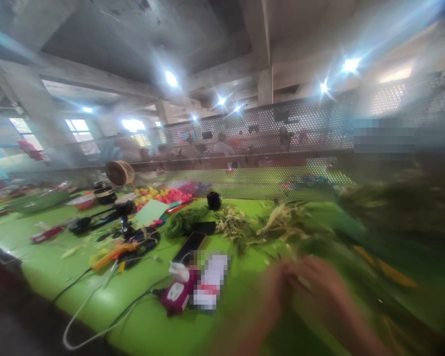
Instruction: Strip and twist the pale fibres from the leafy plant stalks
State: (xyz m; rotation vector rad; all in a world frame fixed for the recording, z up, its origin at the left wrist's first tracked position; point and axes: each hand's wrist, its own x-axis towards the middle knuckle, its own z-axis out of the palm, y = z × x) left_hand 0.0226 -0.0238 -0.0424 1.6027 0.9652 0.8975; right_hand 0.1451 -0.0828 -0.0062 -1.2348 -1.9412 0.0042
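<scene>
My left hand (276,287) and my right hand (319,282) meet over the green table (241,316) at the lower right, both blurred by motion. Their fingers look curled and pressed together at the tips. A pale green sliver shows between them, too smeared to name. Just beyond my hands lie pale yellow-green artificial-looking leaves and stems (282,217). A bunch of small pale sprigs (232,222) is left of those. Dark green foliage (389,202) fills the right side, with an orange-yellow strip (393,272) below it.
Left of my hands are a dark phone (190,246), a purple tissue pack (178,296) and a pixelated white item (210,284). An orange-handled glue gun (113,256) trails cables. Pink and yellow flowers (163,197) and a small fan (119,173) stand before the perforated metal screen (215,143).
</scene>
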